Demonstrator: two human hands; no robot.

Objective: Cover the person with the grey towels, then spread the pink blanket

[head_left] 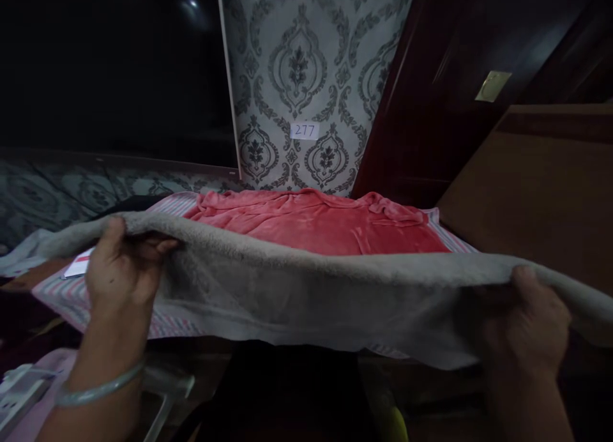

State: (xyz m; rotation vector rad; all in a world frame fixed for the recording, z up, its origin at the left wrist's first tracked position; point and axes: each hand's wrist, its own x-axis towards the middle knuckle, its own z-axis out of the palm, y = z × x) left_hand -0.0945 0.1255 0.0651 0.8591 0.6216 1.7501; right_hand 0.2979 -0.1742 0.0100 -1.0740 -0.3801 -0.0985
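A wide grey fleece cloth point(306, 295) stretches across the view, its thick fuzzy upper edge sagging a little in the middle. My left hand point(127, 263) pinches that edge at the left, thumb on top and fingers behind or below. At the right, my right hand point(529, 320) grips the same edge, with its fingers mostly hidden in shadow. Beyond the cloth lies a wrinkled pink-red plush garment or blanket point(316, 221), partly covered from sight. Under both is a striped cloth point(175, 327) in pink, white and blue.
A large dark television screen point(110, 71) fills the upper left. Patterned wallpaper point(299, 59) bears a paper label point(304, 131) reading 277. A brown cardboard box point(536, 186) stands at right, near a dark red door or panel point(407, 110). White appliance-like object point(22, 394) sits lower left.
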